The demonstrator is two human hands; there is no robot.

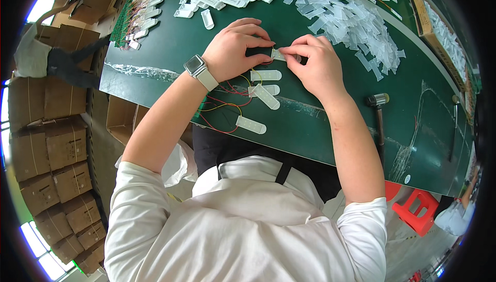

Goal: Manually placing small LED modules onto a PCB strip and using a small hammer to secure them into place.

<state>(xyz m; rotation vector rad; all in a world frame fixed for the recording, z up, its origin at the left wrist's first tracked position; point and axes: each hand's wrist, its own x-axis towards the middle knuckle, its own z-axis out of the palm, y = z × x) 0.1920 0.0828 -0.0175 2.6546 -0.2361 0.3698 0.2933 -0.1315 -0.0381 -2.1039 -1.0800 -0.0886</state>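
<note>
on the dark-green tabletop [310, 127], loose white oblong plates with thin wires [266, 75] lie nearest. beyond, the bare left hand [236, 45] and right hand [319, 67] pinch another white plate [278, 55] between fingertips. farther right, past heaped clear plastic strips [356, 28], a long brown cardboard box [425, 27] holds whitish pieces [447, 35].

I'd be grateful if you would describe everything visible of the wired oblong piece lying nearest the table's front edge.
The oblong piece is slim and pale, apparently plastic, with a rounded right end and a squarer left one. Faint small spots mark its upper face; finer detail is too small to tell. It lies on the green tabletop, slanting down to the right. A red and a yellow wire meet its left end. The left hand and right hand are both clear of it.
</note>
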